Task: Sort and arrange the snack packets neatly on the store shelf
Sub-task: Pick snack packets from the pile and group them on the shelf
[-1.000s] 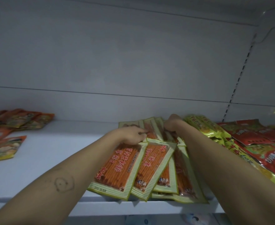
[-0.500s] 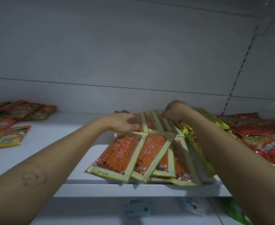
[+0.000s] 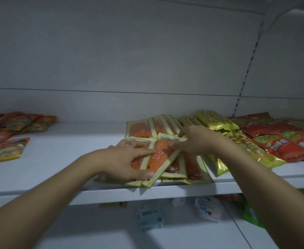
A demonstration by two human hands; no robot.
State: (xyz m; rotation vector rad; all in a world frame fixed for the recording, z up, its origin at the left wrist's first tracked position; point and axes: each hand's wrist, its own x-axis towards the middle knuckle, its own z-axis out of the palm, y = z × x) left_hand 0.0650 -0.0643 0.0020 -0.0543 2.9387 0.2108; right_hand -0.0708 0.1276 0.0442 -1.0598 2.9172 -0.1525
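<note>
A fanned pile of orange snack packets with pale green borders (image 3: 165,159) lies at the front of the white shelf (image 3: 61,159), some overhanging its edge. More of the same packets (image 3: 140,129) lie behind them. My left hand (image 3: 127,161) rests flat on the front left packets, fingers fairly straight and thumb along their near edge. My right hand (image 3: 196,139) pinches the far end of the top orange packet with curled fingers.
Yellow packets (image 3: 217,121) and red packets (image 3: 282,142) are heaped right of the orange pile. Orange mixed packets (image 3: 13,123) lie at the far left. On the lower shelf are a pale "ZERO" pack (image 3: 149,218) and other small packs (image 3: 207,208).
Both hands have come forward from the back packets to the front pile. My left hand now lies flat on the front packets and my right hand has taken the top packet's far end.
</note>
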